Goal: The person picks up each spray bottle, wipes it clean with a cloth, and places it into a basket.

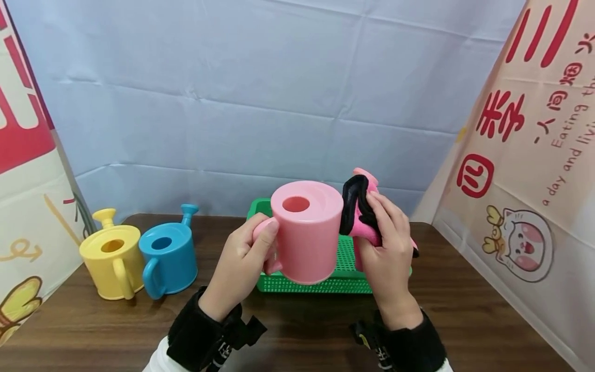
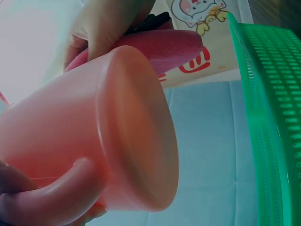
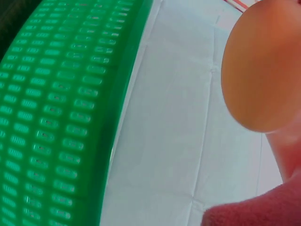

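A pink watering can is held up above the table, its round filling hole on top. My left hand grips it by the handle, fingers curled through. My right hand holds a pink cloth with black edging against the can's right side, around its spout. Only the spout's pink tip shows above the cloth. In the left wrist view the can's base faces the camera, and the cloth hangs behind it. The right wrist view shows the base and a fuzzy cloth corner.
A green perforated basket stands on the table behind and below the can. To the left, a yellow watering can and a blue watering can stand side by side on the brown table. Fabric sheets hang behind and at both sides.
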